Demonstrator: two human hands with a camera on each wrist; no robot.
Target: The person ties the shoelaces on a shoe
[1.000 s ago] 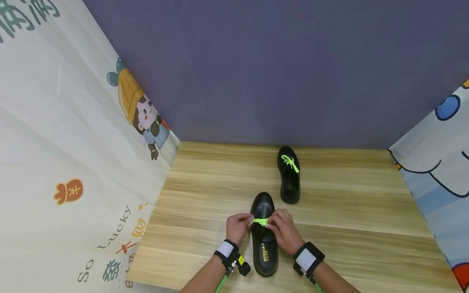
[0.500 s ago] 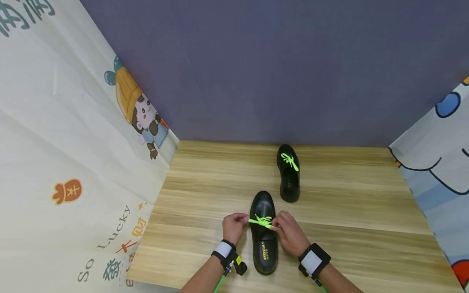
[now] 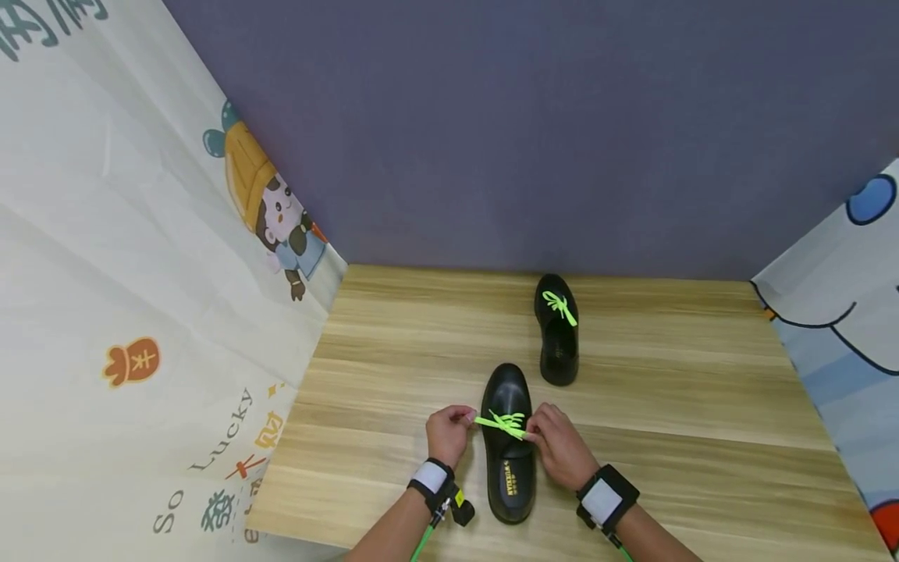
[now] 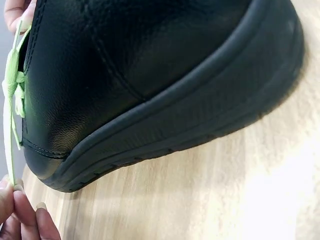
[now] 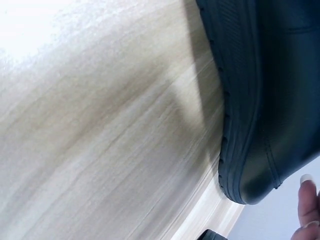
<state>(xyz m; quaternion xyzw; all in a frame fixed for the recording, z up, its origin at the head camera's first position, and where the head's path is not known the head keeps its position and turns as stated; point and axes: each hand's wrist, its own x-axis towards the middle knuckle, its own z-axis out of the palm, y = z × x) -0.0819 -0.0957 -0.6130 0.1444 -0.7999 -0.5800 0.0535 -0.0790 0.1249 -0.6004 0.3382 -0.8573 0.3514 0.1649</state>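
A black leather shoe (image 3: 507, 382) lies sole down on the wooden table, toe pointing away from me. Its neon green shoelace (image 3: 500, 422) is knotted over the throat, with loops beside the knot. To the left of the shoe, my left hand (image 3: 448, 435) pinches one part of the lace between thumb and fingertips and holds it taut. My right hand (image 3: 559, 445) pinches another part at the shoe's right side. In the left wrist view the lace (image 4: 8, 120) runs straight down to the left fingertips (image 4: 19, 188). The right wrist view shows only some right fingers (image 5: 307, 202).
Behind and slightly right stands a second black shoe (image 3: 559, 351), its green lace tied in a bow. The wooden table (image 3: 393, 343) meets a grey-blue panel (image 3: 534, 140) at the back. Printed cloths hang at the left (image 3: 168, 257) and right.
My hands have drawn apart, left hand to the left and right hand to the right, stretching the lace between them. The knot now sits narrower, and the shoes stay put.
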